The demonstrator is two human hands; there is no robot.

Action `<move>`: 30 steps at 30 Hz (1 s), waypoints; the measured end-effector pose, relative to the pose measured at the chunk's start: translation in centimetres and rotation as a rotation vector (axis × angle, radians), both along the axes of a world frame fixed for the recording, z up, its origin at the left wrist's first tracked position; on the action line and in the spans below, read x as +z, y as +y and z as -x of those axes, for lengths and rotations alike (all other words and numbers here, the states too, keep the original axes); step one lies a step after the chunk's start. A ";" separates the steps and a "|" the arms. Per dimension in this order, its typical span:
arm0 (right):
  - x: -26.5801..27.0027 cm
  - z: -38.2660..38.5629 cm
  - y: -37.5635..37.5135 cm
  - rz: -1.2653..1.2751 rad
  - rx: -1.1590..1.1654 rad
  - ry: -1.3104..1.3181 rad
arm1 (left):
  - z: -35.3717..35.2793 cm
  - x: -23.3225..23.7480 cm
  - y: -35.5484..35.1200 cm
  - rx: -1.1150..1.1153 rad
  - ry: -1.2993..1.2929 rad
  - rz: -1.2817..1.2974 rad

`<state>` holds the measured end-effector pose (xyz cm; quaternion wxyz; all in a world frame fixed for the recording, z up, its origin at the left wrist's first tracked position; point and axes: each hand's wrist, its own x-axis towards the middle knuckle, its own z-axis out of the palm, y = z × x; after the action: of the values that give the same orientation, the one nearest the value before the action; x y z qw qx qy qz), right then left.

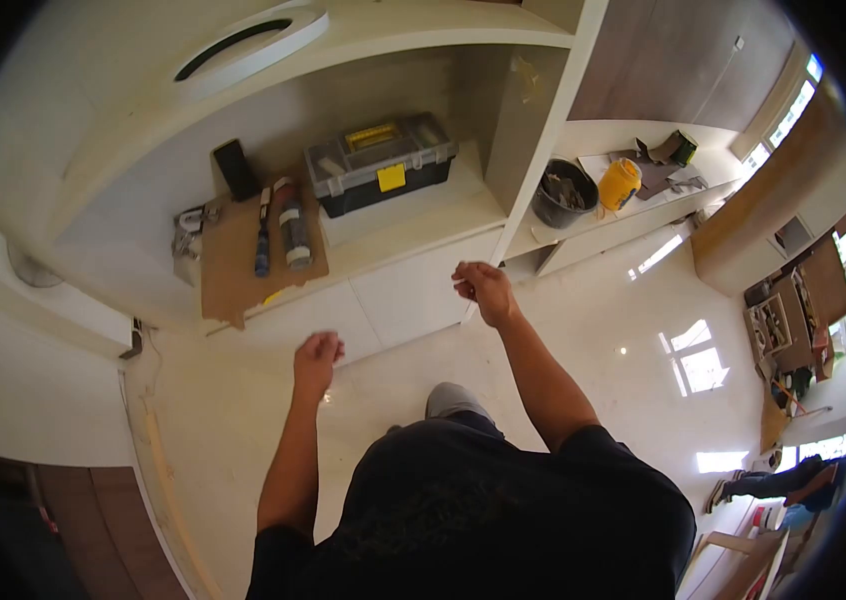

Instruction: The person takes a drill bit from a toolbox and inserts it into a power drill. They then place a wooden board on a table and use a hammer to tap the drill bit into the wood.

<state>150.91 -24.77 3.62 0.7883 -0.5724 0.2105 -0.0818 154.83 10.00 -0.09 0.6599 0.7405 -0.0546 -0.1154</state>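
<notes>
Both of my hands hang in the air in front of a white shelf unit (423, 235). My left hand (318, 364) is lowest, below the shelf's front edge, with its fingers curled in; what it holds, if anything, is too small to make out. Farther right, my right hand (484, 291) is near the white cabinet front, fingers bent together, their contents unclear. On the shelf lie a piece of brown cardboard (233, 250), a dark-handled tool (263, 245) and a grey cylindrical tool (295, 237). Behind them stand a black phone-like object (235, 169) and a toolbox (381, 164) with a clear lid.
A dark bucket (564, 194) and a yellow container (620, 184) sit on a low counter at right. The shelf's upright panel (540, 120) rises between. Another person's legs (773, 484) show at far right, near boxes (769, 325) and wooden pieces.
</notes>
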 end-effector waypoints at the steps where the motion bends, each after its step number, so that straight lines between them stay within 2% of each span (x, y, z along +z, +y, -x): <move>1: 1.0 -2.4 -0.9 0.008 -0.032 -0.027 | -3.2 2.0 -1.8 -0.029 -0.010 0.107; 4: 1.8 -9.9 -3.6 -0.007 -0.051 -0.115 | -10.5 4.7 -6.1 0.043 0.051 0.193; 9: 3.3 -19.4 -6.0 -0.029 -0.176 0.005 | -19.3 6.6 -12.2 0.256 0.311 0.459; 11: 3.0 -21.8 -6.6 -0.035 -0.189 0.072 | -21.8 7.0 -13.5 0.325 0.336 0.432; 18: 2.1 -24.0 -7.9 -0.198 -0.198 0.055 | -23.8 6.0 -15.2 0.484 0.346 0.440; 21: 1.7 -24.2 -7.4 -0.166 -0.271 0.007 | -23.7 5.8 -15.9 0.521 0.306 0.462; 24: 2.4 -24.0 -7.5 -0.103 -0.285 0.021 | -23.1 7.4 -16.1 0.540 0.380 0.489; 27: 5.1 -24.0 -7.6 0.118 -0.245 -0.057 | -22.3 8.7 -15.5 0.452 0.378 0.457; 30: 8.5 -24.9 -7.8 0.190 -0.164 -0.234 | -22.1 10.1 -14.5 0.349 -0.052 0.229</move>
<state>175.83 -32.57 12.16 0.7403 -0.6120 0.1546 -0.2314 176.90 -4.49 10.00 0.7480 0.6616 0.0445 0.0269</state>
